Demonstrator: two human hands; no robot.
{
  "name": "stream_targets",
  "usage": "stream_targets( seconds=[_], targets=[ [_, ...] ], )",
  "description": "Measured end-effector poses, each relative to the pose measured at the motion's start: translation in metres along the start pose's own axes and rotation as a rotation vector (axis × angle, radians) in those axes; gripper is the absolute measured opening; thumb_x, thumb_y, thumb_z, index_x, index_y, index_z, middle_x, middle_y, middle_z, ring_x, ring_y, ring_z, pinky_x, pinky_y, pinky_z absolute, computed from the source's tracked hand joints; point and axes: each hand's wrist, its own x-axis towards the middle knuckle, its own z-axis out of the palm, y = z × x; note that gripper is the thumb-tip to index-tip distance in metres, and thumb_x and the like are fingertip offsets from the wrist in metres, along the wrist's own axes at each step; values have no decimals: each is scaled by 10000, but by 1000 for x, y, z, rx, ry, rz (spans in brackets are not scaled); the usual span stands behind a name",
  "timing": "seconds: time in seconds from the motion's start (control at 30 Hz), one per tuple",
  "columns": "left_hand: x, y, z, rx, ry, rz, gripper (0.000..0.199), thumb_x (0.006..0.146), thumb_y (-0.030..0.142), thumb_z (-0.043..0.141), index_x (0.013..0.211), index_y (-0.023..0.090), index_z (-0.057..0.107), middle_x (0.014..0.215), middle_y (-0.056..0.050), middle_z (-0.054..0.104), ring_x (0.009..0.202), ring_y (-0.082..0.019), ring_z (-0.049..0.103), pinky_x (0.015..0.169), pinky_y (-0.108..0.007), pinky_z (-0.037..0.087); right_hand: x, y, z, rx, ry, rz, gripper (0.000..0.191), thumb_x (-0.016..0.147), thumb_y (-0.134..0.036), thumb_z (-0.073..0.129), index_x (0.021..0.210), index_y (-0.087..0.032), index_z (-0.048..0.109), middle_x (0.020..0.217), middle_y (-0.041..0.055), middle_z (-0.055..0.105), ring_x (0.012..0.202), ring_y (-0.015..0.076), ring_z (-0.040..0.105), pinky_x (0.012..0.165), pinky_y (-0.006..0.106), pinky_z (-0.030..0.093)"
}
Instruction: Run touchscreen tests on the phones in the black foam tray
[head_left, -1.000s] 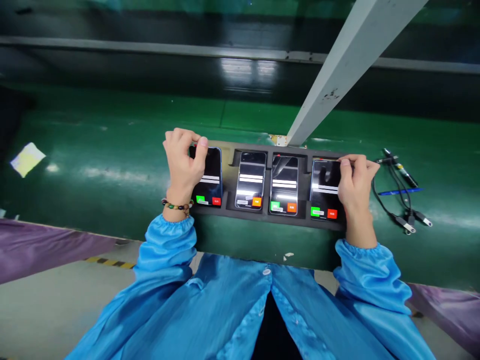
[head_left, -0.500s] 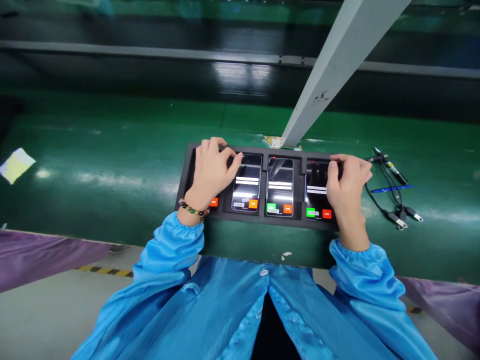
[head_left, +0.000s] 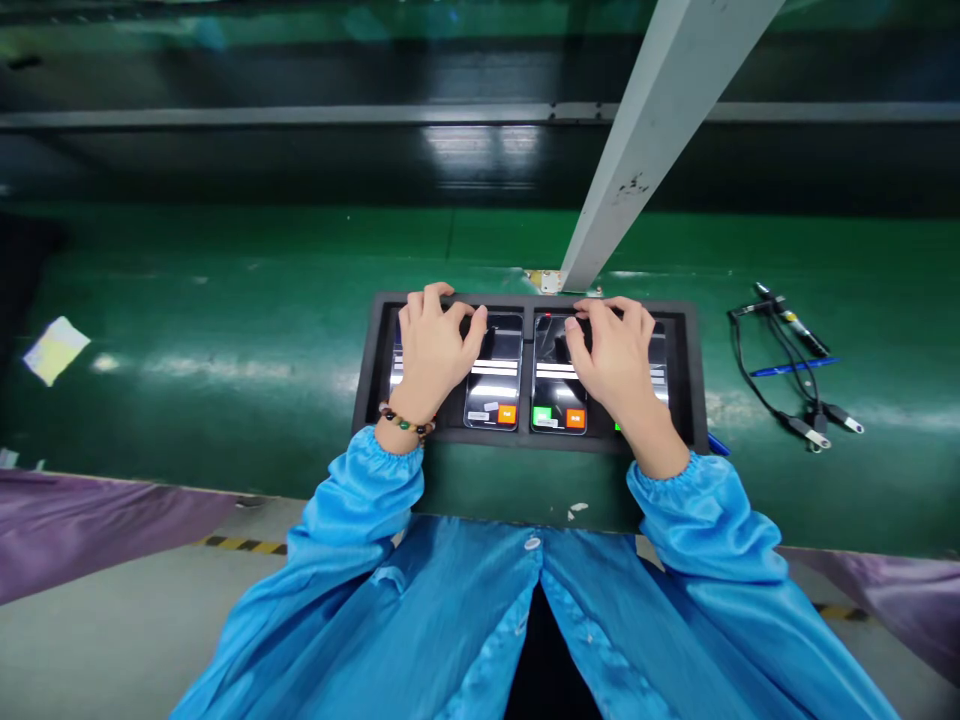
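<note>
A dark grey foam tray with several compartments lies on the bench in front of me, phones set screen-up in it. My left hand arches over the left phone; its thumb tip is at the upper left corner of the second phone. Over the gap beside the third phone is my right hand, thumb near that phone's upper right edge, fingertips by the tray's far rim. It partly covers the right phone. On both hands thumb and fingers are apart. Coloured buttons show on the screens.
Right of the tray lie black cables with USB plugs, a dark marker and a blue pen. Another blue object touches the tray's lower right corner. A grey post rises behind the tray. Yellowish paper lies far left.
My right hand has moved left from the right phone's outer edge to beside the third phone, uncovering the tray's right end. My left hand has barely moved over the left phone.
</note>
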Motion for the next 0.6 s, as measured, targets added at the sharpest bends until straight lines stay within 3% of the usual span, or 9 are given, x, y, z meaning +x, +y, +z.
stream_targets(
  seconds=[0.13, 0.27, 0.33, 0.4, 0.5, 0.6],
  targets=[
    [1, -1, 4, -26, -8, 28, 460, 1131, 516, 471, 1038, 221, 812, 1441, -161, 645, 1288, -415, 573, 1065, -616, 494, -4, -5, -12, 50, 57, 58, 295, 1080, -472, 442, 1084, -249, 635, 1153, 118, 775, 1214, 364, 570, 1058, 559, 395],
    [3, -4, 7, -63, 17, 72, 457, 1125, 519, 489, 1003, 214, 807, 1416, -174, 654, 1249, -425, 584, 1019, -634, 512, -20, -7, -27, 131, 391, -80, 369, 1055, -492, 380, 1137, -255, 650, 1132, 118, 770, 1194, 353, 598, 1084, 570, 410],
    [4, -5, 8, -90, 18, 118, 440, 1125, 519, 495, 1022, 220, 800, 1437, -169, 646, 1261, -418, 584, 1036, -633, 513, -26, -6, -28, 163, 459, -134, 387, 1053, -506, 376, 1167, -253, 646, 1137, 112, 784, 1178, 349, 601, 1092, 569, 411],
    [5, -7, 8, -106, 7, 159, 424, 1128, 523, 495, 1061, 230, 794, 1461, -163, 631, 1290, -409, 578, 1068, -627, 508, -24, -4, -23, 155, 357, -73, 379, 1057, -494, 396, 1209, -247, 640, 1211, 122, 779, 1209, 352, 592, 1088, 565, 405],
    [4, -9, 9, -110, -20, 184, 422, 1127, 542, 496, 1116, 240, 791, 1495, -160, 611, 1332, -406, 562, 1109, -627, 489, -15, -2, -11, 105, 79, 47, 364, 1067, -467, 427, 1271, -247, 633, 1308, 129, 764, 1249, 360, 563, 1090, 570, 380],
    [5, -11, 12, -132, -42, 187, 432, 1121, 571, 505, 1146, 246, 789, 1509, -160, 603, 1353, -406, 548, 1135, -633, 467, -9, -1, -1, 56, -11, 54, 347, 1080, -426, 429, 1298, -249, 633, 1327, 116, 779, 1260, 361, 538, 1125, 579, 342]
  ],
)
